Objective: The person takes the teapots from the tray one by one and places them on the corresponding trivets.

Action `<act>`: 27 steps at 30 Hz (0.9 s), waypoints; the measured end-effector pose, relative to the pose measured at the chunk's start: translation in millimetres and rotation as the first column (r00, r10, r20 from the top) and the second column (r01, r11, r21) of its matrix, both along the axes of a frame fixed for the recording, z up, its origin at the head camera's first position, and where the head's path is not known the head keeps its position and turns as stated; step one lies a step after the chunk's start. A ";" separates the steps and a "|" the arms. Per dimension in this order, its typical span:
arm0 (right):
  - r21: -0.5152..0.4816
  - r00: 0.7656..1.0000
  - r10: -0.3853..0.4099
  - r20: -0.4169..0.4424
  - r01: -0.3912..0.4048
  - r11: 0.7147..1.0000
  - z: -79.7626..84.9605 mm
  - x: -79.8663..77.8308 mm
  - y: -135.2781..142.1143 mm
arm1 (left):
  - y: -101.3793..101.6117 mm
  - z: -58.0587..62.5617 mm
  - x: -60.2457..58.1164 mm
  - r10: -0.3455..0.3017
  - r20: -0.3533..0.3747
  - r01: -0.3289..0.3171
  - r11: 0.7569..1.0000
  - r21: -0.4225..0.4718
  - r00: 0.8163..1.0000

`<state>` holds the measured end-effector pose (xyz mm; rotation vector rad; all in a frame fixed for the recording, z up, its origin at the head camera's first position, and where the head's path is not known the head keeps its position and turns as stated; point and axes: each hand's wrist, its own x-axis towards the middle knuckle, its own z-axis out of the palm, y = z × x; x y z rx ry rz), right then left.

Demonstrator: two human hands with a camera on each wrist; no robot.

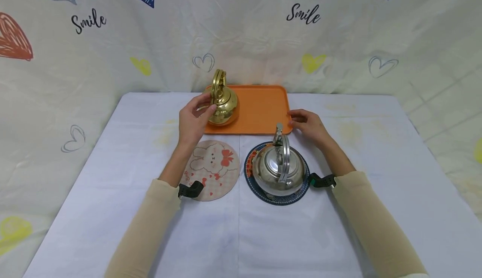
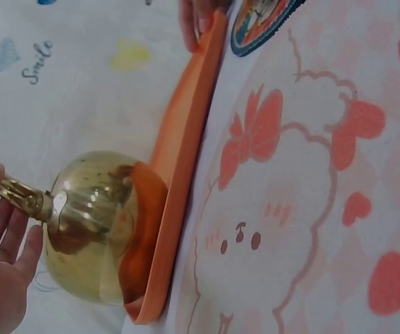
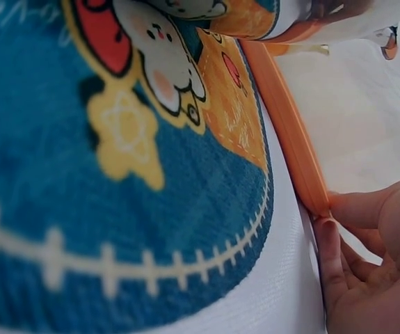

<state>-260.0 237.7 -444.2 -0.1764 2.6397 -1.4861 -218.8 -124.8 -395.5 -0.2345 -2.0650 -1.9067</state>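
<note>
A shiny gold kettle sits at the left end of an orange tray, its upright handle turned toward my left hand. That hand holds the handle between thumb and fingers, as the left wrist view also shows beside the kettle's round body. At the tray's near right corner, my right hand pinches the rim, thumb on one side and a finger on the other. A silver kettle rests on a round blue patterned mat, in front of the tray.
Left of the silver kettle lies a round pink mat with a rabbit drawing. A white cloth covers the table, and a printed curtain hangs behind its far edge. The silver kettle stands close to my right wrist.
</note>
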 end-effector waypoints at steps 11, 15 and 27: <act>0.009 1.000 -0.009 0.008 0.009 1.000 -2.6 -1.8 0.9 | 1.9 -3.2 -3.8 -0.017 -0.008 0.017 1.000 0.021 1.000; 0.010 1.000 -0.013 0.013 0.013 1.000 -3.5 -0.8 1.2 | 3.0 -2.7 -4.4 -0.011 0.002 0.011 1.000 0.021 1.000; 0.006 1.000 -0.003 0.000 0.003 1.000 -0.9 1.3 0.6 | 5.6 1.3 -11.5 0.029 0.035 -0.027 0.998 -0.060 0.999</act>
